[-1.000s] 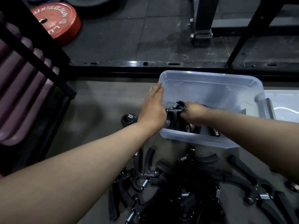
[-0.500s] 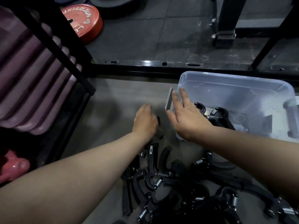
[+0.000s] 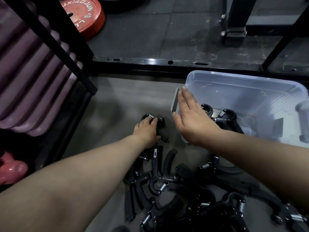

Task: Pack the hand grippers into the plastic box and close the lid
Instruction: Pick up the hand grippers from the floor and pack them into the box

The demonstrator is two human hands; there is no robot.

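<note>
Left hand (image 3: 147, 129) now closed on gripper (image 3: 154, 120), fingers over spring

In the lower half of the frame, the pile of hand grippers (image 3: 167, 181) is showing matte black with silver coil springs, and a few more black ones are lying inside the plastic box (image 3: 242, 84) at the right, which is looking translucent and pale blue-grey with a grey latch on its left end. At the upper left, a weight plate (image 3: 87, 15) is glowing red with raised white lettering above dull mauve ribbed padding (image 3: 28, 72), a pink kettlebell (image 3: 11, 168) is sitting at the left edge, and the floor (image 3: 117, 97) is appearing grey-brown beyond a glossy black frame rail (image 3: 150, 61).
</note>
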